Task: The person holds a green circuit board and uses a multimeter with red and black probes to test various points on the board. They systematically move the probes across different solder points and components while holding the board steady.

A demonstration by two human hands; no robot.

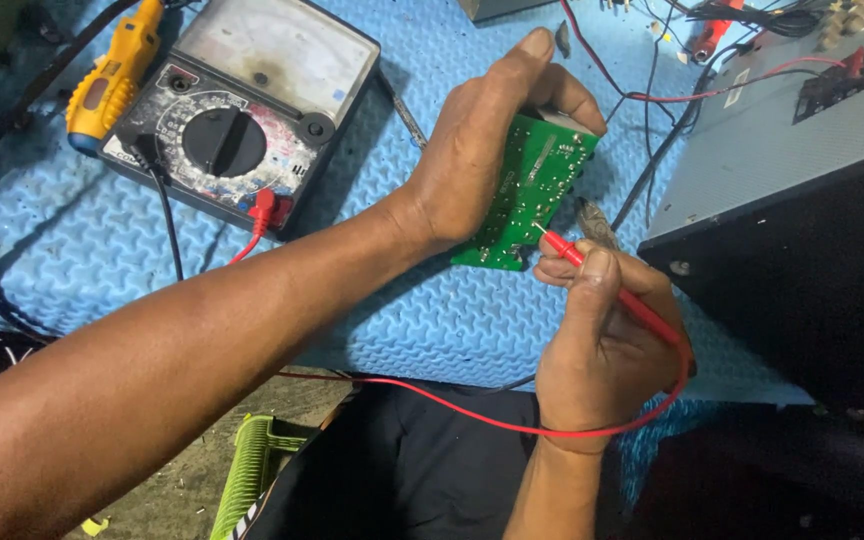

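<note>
Green circuit board [530,190] gripped upright in left hand [482,140], red probe [607,285] (tip touching board's lower edge) pinched in right hand [602,350], beside analog multimeter [237,110].

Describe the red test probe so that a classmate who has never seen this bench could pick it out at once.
Start at the blue foam mat and find the green circuit board held upright by the left hand. The red test probe is in the right hand, its metal tip on the board. Unlike the other red leads, it is hand-held.
</note>
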